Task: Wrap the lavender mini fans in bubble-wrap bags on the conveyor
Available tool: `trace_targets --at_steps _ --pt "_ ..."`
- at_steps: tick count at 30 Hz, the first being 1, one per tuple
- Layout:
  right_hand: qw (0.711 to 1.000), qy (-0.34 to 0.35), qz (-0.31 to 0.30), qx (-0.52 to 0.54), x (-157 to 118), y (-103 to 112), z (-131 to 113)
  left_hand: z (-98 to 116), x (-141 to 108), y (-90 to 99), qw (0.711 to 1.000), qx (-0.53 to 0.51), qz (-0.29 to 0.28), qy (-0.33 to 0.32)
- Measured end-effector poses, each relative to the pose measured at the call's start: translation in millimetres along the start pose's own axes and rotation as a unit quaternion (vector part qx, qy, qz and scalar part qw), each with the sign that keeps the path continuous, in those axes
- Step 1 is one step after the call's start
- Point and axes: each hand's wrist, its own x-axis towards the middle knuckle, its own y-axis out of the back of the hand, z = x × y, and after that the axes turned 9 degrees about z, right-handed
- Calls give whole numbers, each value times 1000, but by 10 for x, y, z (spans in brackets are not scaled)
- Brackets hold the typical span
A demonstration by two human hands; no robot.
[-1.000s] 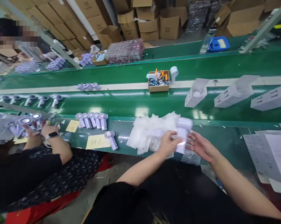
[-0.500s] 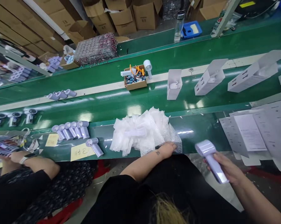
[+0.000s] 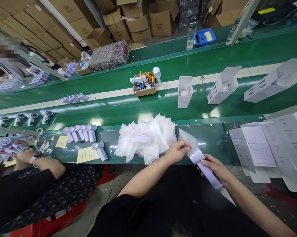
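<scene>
My right hand (image 3: 215, 169) grips a light purple handheld fan (image 3: 209, 172) by its handle, tilted with the round head toward my left hand. My left hand (image 3: 179, 151) is closed in a pinch on a clear bubble bag (image 3: 188, 136), whose far end rests on the bench edge. The fan's head is right beside my left fingertips; whether it is inside the bag's mouth I cannot tell. Left of my hands lies a heap of white bubble bags (image 3: 148, 140).
Flat white cartons with a printed sheet (image 3: 258, 146) lie at right. Open white boxes (image 3: 185, 92) stand on the green belt (image 3: 160, 110) beyond. A small carton of batteries (image 3: 145, 92) sits further back. Purple fans (image 3: 83, 133) line the left bench, near a co-worker's arm (image 3: 47, 166).
My right hand has brought the fan leftward to my left hand. My left hand has drawn a bubble bag away from the heap and raised its near end.
</scene>
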Motion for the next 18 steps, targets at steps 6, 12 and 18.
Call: trace_targets --at_steps 6,12,18 --pt "998 7 54 43 90 15 49 141 -18 -198 921 262 -149 -245" --pt "995 32 81 45 8 16 -47 126 -36 -57 940 237 -137 -202" --pt "982 44 168 77 35 -180 61 119 -77 -163 950 188 -160 -191"
